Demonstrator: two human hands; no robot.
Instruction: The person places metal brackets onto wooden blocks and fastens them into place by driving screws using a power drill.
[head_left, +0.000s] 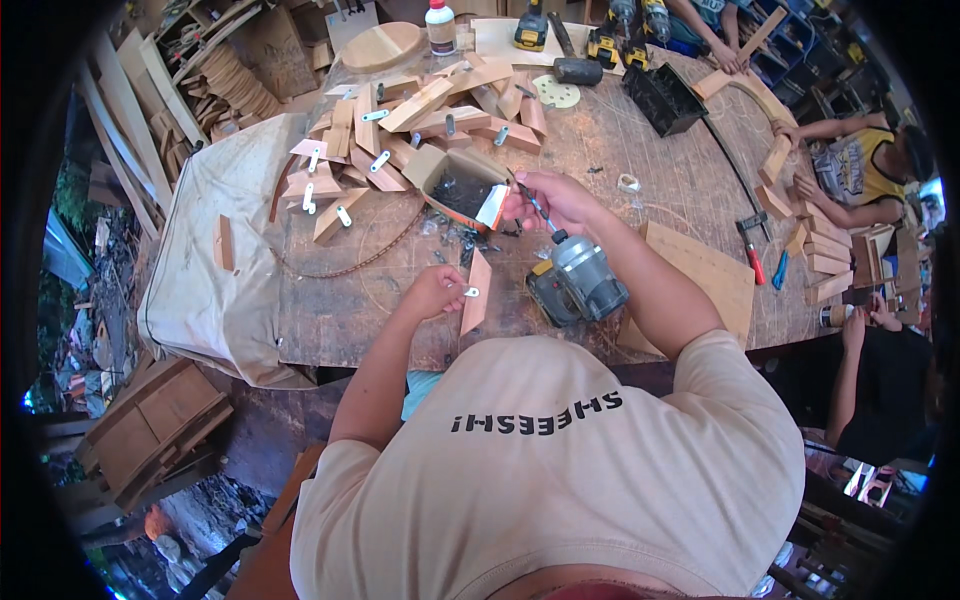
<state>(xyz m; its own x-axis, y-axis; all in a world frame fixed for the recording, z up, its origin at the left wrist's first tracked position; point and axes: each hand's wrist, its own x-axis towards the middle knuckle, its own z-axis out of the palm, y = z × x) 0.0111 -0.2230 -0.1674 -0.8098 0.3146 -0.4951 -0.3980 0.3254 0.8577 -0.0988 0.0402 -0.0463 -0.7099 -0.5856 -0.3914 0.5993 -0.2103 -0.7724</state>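
Observation:
My left hand (437, 292) is closed, its fingertips on a small pale metal plate (471, 292) with a hole. The plate lies over a short angled wood block (480, 300) on the table. My right hand (560, 203) is curled beside the open cardboard box (430, 170) of dark screws, fingertips near its orange and white flap. Whatever they pinch is too small to make out. A cordless drill (585, 280) stands below my right hand on the worktable, and its long dark bit reaches up to my fingers.
Several wood blocks (430, 105), some with metal plates, are heaped beyond the box. A mallet (577, 70), power drills (603, 45) and a black bin (665, 100) stand at the back. A flat board (690, 280) and a red-handled clamp (755, 262) lie right. Other people work at the right edge.

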